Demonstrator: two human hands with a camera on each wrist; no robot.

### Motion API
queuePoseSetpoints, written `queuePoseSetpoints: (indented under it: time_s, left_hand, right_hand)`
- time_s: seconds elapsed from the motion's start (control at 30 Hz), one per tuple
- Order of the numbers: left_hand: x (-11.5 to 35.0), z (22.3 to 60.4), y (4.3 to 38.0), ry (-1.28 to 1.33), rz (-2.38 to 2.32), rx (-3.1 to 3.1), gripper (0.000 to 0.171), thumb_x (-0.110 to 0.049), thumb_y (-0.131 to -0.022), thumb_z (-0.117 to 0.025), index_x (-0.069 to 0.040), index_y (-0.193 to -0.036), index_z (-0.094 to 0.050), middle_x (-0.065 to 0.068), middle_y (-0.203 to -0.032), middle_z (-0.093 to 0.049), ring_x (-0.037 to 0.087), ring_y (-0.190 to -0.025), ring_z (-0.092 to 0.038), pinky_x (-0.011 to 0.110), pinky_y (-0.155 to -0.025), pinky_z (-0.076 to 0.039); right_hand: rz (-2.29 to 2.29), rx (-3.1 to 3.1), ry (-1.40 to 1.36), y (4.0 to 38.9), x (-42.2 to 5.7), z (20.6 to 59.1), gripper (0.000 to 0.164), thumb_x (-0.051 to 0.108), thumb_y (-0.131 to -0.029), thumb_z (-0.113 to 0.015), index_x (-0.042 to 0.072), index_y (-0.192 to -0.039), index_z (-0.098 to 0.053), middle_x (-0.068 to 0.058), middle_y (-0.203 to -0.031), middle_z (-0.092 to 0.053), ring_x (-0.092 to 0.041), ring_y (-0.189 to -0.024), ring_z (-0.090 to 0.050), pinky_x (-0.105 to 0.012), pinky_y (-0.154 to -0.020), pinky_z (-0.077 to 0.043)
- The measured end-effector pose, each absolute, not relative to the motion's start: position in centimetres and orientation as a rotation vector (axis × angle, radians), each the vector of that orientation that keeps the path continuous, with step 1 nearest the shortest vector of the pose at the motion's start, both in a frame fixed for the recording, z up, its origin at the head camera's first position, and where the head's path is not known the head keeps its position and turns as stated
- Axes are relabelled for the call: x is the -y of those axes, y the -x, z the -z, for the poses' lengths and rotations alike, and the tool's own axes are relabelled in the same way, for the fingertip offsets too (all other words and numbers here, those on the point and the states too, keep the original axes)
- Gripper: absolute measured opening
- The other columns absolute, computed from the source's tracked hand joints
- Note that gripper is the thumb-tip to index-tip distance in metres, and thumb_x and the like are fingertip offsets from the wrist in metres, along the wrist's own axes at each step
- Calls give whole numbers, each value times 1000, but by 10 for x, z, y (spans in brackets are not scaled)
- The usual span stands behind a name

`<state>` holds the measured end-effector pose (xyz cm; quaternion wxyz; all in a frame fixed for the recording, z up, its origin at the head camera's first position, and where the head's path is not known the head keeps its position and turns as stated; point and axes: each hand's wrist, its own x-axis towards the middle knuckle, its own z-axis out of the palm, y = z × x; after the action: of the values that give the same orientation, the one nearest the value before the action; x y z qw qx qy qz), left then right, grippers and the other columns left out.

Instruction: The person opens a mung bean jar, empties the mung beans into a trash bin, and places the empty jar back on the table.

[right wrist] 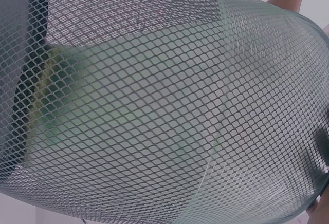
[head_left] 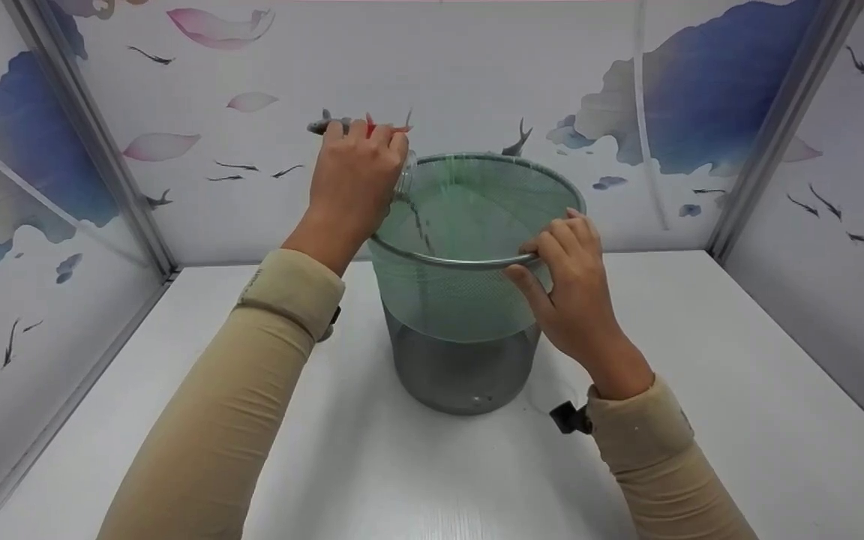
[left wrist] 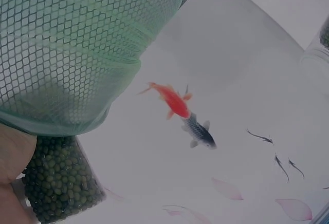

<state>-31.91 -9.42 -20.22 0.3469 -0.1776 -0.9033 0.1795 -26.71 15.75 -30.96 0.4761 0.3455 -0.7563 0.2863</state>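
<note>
You have one clear jar (left wrist: 64, 180) in your left hand (head_left: 357, 176), fingers curled round it above the left rim of one wire-mesh basket (head_left: 466, 379), its long axis slanted, mouth pointing right and down, mung beans (head_left: 424, 229) streaming out. Your right hand (head_left: 571, 285) pinches the near-right rim. One green liner (head_left: 462, 304) lines the basket on the white counter (head_left: 702, 360).
</note>
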Motion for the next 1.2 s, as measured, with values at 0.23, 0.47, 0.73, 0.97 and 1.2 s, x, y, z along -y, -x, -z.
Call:
queuePoseSetpoints:
  time_s: [0.23,0.47,0.73,0.97,1.2]
  left_hand:
    - [94,202,319,471,-491,2302,31,-8,-93,-64,-2,-123,-57,16,-120,-63,38,-111,-58,50,-92,-48]
    - [93,203,320,484,-488,2289,34,-8,-93,-64,-3,-125,-57,16,-119,-63,38,-114,-57,52,-95,-48]
    - [93,203,321,489,-515,2276,35,-7,-93,-64,-4,-127,-56,15,-119,-64,36,-109,-58,52,-96,-48]
    - [92,203,320,484,-550,2259,36,-6,-93,-65,-4,-128,-56,15,-118,-63,36,-110,-59,51,-96,-48]
    - [92,203,319,488,-586,2220,29,-4,-91,-66,-4,-119,-57,14,-113,-63,35,-107,-59,49,-94,-48]
  right_hand:
    - [-710,1855,-843,267,-158,310,46,47,-98,-51,2,-91,-59,-10,-86,-51,-28,-87,-45,-54,-114,-22]
    - [-712,1861,-842,268,-158,310,45,47,-99,-50,3,-91,-59,-10,-86,-51,-28,-87,-45,-53,-115,-21]
    - [-713,1857,-838,268,-157,310,47,48,-99,-49,3,-91,-59,-10,-86,-51,-28,-88,-45,-53,-115,-21]
    - [-716,1856,-839,267,-157,310,46,48,-99,-50,3,-91,-59,-9,-86,-51,-27,-87,-45,-53,-115,-22]
    - [-713,1844,-848,266,-157,310,44,46,-99,-51,3,-91,-59,-9,-86,-51,-27,-87,-45,-54,-114,-22]
